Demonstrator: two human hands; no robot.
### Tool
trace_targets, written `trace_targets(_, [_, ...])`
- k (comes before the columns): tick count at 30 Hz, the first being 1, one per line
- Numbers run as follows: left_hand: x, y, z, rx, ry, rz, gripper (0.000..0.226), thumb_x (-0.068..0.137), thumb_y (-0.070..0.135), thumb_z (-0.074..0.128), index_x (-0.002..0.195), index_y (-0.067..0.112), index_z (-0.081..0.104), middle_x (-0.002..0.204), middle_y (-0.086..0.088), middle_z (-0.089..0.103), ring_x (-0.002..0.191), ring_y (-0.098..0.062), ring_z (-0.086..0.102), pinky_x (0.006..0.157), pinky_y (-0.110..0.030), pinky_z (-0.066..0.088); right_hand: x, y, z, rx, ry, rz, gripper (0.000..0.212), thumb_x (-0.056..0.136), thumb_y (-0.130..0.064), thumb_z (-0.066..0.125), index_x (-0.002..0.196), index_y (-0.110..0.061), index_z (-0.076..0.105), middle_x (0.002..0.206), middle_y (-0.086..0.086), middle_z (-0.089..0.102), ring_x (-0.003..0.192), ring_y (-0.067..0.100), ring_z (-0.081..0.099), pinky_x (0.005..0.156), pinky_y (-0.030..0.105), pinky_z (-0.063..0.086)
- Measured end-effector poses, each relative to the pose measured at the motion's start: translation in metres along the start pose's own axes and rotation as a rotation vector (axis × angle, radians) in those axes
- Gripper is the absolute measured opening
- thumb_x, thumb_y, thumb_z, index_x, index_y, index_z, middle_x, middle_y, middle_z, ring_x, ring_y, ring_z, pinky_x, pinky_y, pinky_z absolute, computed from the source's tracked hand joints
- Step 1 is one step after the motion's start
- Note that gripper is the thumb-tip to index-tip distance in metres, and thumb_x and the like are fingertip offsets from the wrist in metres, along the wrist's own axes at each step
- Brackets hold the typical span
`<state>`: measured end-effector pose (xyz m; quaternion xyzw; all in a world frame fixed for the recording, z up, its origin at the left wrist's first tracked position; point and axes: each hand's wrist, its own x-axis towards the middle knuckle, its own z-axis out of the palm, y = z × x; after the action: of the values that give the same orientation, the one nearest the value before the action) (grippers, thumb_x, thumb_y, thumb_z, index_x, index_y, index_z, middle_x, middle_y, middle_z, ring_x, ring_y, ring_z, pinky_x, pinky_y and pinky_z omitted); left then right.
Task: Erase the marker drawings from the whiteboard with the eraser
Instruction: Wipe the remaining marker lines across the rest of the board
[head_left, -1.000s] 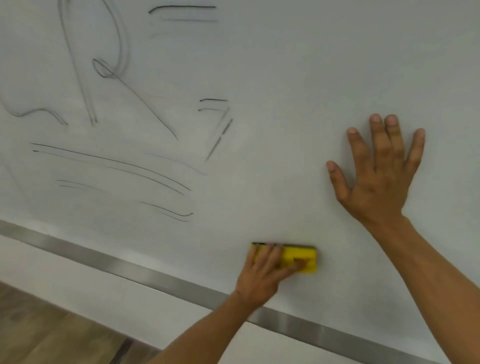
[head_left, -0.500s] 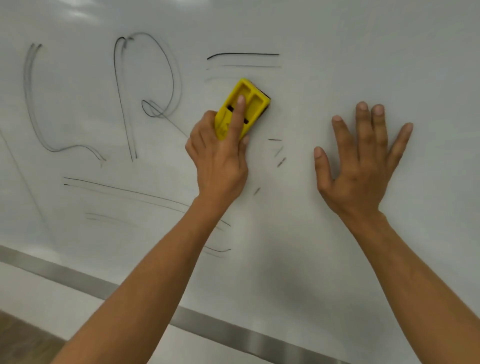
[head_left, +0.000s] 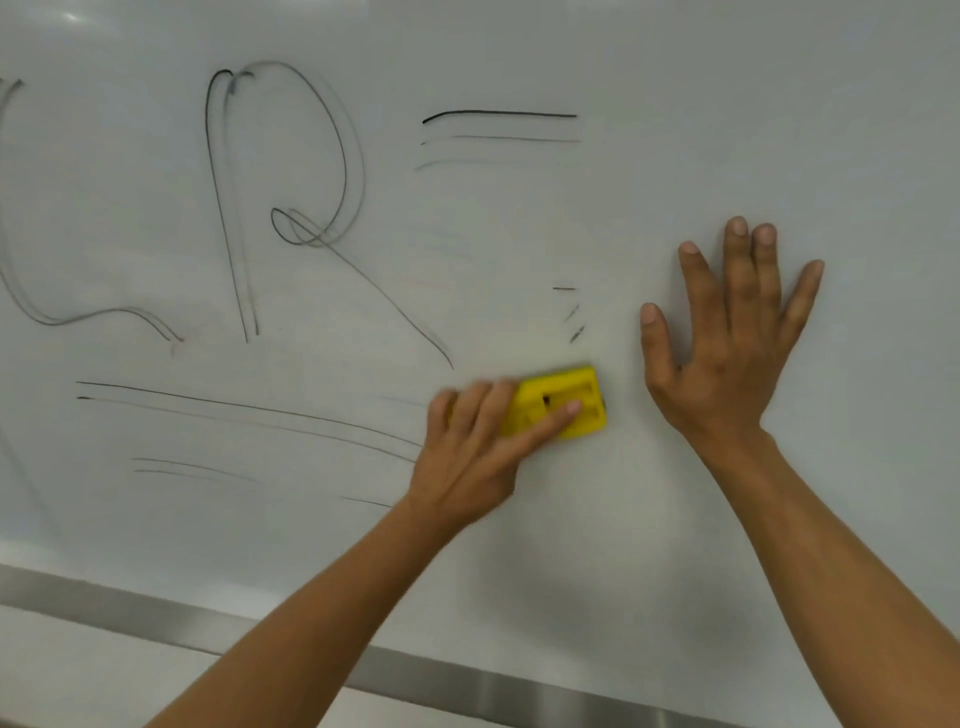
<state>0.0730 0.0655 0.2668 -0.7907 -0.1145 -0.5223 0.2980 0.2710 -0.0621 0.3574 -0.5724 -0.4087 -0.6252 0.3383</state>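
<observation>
A yellow eraser is held flat against the whiteboard by the left hand, whose fingers are curled over its back, the forefinger laid straight across it; the hand is blurred. The eraser is placed low on the board, just beside the right hand, which is pressed flat on the surface with its fingers spread. Three short dashes are seen just above the eraser. A looped R-shaped drawing and curved lines are seen to the left, three horizontal strokes higher up. A metal rail is seen along the lower edge.
</observation>
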Motion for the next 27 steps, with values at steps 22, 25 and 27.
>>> trace_targets(22, [0.015, 0.01, 0.003, -0.079, 0.065, -0.05, 0.073, 0.077, 0.019, 0.069, 0.144, 0.036, 0.043, 0.121, -0.015, 0.045, 0.096, -0.034, 0.051, 0.079, -0.042, 0.037, -0.001, 0.0, -0.005, -0.031, -0.076, -0.018, 0.059, 0.1, -0.039, 0.053, 0.148, -0.007, 0.043, 0.154, 0.024, 0.037, 0.144, 0.04, 0.03, 0.117, 0.065, 0.012])
trace_targets(25, [0.073, -0.019, -0.012, -0.067, 0.161, -0.275, 0.062, 0.087, 0.024, 0.061, 0.144, 0.032, 0.039, 0.123, -0.018, 0.044, 0.1, -0.035, 0.049, 0.08, -0.042, 0.035, -0.001, -0.001, -0.004, -0.028, -0.069, -0.016, 0.058, 0.1, -0.038, 0.053, 0.148, -0.007, 0.043, 0.154, 0.024, 0.037, 0.144, 0.04, 0.03, 0.117, 0.064, 0.011])
trace_targets(27, [0.101, -0.032, -0.018, -0.068, 0.202, -0.401, 0.059, 0.092, 0.03, 0.058, 0.146, 0.031, 0.036, 0.122, -0.017, 0.044, 0.103, -0.031, 0.043, 0.082, -0.041, 0.032, -0.001, -0.001, -0.004, -0.025, -0.06, -0.018, 0.057, 0.1, -0.038, 0.053, 0.148, -0.007, 0.043, 0.153, 0.024, 0.038, 0.144, 0.04, 0.032, 0.117, 0.063, 0.011])
